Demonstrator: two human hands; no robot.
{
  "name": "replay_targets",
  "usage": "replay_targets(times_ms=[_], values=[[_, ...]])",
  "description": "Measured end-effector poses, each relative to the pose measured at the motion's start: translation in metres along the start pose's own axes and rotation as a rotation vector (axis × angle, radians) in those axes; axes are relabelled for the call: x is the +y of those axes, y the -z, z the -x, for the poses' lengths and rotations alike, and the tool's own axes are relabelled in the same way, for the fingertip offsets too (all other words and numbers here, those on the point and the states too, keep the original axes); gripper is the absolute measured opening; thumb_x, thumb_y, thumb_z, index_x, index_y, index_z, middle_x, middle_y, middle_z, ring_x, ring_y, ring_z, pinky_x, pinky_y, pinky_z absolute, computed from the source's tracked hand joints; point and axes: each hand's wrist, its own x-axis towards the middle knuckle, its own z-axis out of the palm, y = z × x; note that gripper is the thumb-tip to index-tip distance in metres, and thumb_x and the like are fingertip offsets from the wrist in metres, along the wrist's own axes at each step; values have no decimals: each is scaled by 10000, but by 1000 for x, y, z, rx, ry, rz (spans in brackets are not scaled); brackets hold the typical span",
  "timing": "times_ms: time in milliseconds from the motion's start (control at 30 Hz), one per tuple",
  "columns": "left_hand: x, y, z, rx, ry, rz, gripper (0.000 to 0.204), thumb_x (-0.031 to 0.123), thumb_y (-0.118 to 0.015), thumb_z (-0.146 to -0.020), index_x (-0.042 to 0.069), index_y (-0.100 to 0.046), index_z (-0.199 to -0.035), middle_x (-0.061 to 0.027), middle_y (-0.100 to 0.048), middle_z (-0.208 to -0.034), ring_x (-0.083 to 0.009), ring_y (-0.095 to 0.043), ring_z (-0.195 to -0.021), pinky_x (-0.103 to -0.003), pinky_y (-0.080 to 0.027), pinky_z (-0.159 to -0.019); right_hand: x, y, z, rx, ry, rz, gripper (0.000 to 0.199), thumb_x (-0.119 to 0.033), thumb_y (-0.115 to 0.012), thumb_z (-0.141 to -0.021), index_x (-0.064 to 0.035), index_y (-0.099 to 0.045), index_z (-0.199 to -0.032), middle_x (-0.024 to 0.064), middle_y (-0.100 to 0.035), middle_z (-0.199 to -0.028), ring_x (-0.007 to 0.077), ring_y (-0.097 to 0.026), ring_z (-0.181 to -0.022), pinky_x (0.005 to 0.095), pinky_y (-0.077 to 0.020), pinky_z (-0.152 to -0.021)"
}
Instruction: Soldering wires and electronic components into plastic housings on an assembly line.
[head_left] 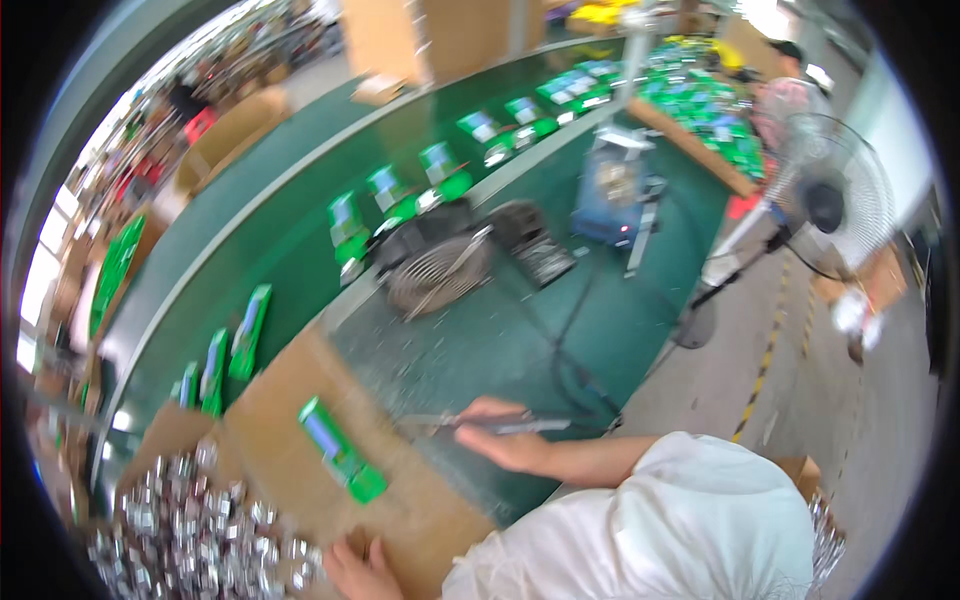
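My right hand (503, 437) is closed around a slim dark soldering iron (520, 423), its thin metal tip pointing left over the bench. A flat cardboard sheet (285, 410) lies in front of me. On it rests a long green piece (340, 450) with a pale panel, just left of the iron's tip and touched by neither hand. My left hand (362, 572) is low on the cardboard, thumb and fingers apart, with nothing visible in it. Beside its fingertips spreads a heap of small shiny metal parts (200, 530). Motion blurs fine detail.
Beyond the cardboard, a round fan (440, 272) and a blue box with a red light (608, 195) stand on the green bench (480, 350). Green pieces line the conveyor (290, 250). A cable crosses the bench; a standing fan (825, 200) and a person (790, 100) are at right.
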Motion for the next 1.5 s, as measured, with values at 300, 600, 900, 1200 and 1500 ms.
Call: replay_targets(times_ms=[300,600,900,1200,1500], values=[[-12,-12,-29,-92,317,521,111,128,-623,-798,28,-574,-793,-92,-604,-709,-243,-586,-662,-335,-455,-611,-2,14,1,66,113,-16,141,-101,-598,-819,12,-531,-868,90,-575,-788,98,-519,-629,221,-420,-565],[3,-19,-48,-186,646,1054,182,155,-643,-816,-23,-648,-855,-65,-649,-723,-87,-573,-623,-235,-451,-568,-32,-11,-5,-235,304,27,172,-59,-642,-761,31,-551,-875,124,-583,-772,157,-555,-671,258,-446,-593],[21,-36,-67,39,172,614,114,123,-655,-773,12,-639,-752,-85,-566,-760,-193,-563,-621,-288,-449,-551,-25,-33,-21,-176,238,82,126,-65,-657,-755,19,-588,-819,69,-589,-692,95,-524,-564,222,-411,-518],[18,-46,-73,20,155,538,123,119,-661,-740,12,-619,-698,-84,-555,-765,-230,-549,-651,-319,-437,-568,-20,-41,-25,-182,142,26,118,-55,-656,-754,17,-573,-795,58,-580,-682,75,-512,-566,213,-402,-503],[18,-42,-77,-48,216,593,132,134,-661,-742,14,-627,-697,-86,-557,-754,-232,-553,-642,-318,-435,-570,-21,-40,-27,-252,400,136,132,-55,-661,-749,20,-557,-782,85,-594,-709,118,-545,-583,238,-427,-522]])
